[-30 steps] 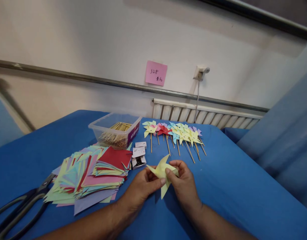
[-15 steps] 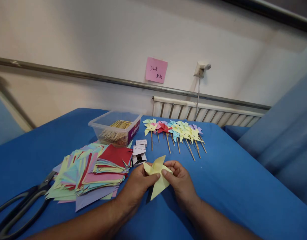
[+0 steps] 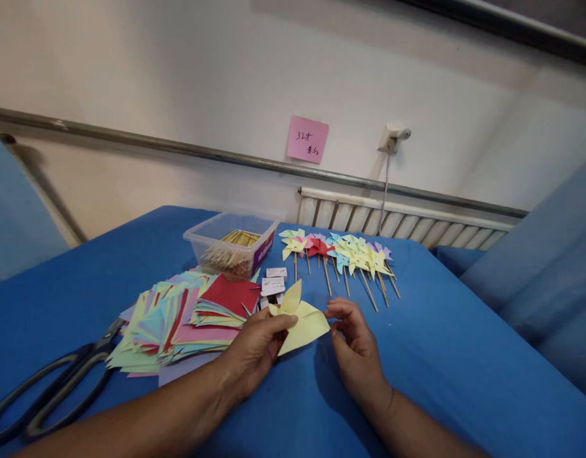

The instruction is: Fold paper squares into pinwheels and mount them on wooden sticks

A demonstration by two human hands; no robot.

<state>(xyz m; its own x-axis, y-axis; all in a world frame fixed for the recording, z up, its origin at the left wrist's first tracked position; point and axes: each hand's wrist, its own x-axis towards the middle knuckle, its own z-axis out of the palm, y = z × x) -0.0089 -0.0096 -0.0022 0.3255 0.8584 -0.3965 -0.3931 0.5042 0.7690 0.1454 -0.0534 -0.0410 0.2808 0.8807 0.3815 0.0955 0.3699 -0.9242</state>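
Note:
A pale yellow paper pinwheel (image 3: 303, 326) with folded-in points is pinched at its centre by my left hand (image 3: 262, 340), thumb on top and the other fingers underneath. Just off its right-hand tip is my right hand (image 3: 357, 343), its fingers loosely curled, thumb and forefinger apart with nothing seen between them. Whether a fingertip still brushes the paper I cannot tell. Small white boxes (image 3: 274, 286) stand behind my left hand, the nearest partly covered by it. To the left lies a fanned pile of coloured paper squares (image 3: 178, 321), red on top at one side.
Black-handled scissors (image 3: 59, 388) lie at the left. A clear plastic tub (image 3: 211, 245) of wooden sticks stands behind the paper. Several finished pinwheels on sticks (image 3: 340, 251) rest at the back of the blue-covered table (image 3: 455, 356), near a radiator (image 3: 360, 219).
My right hand has let go of the pinwheel and drawn slightly to the right. The left hand keeps hold, and the pinwheel has turned a little. The view has shifted slightly.

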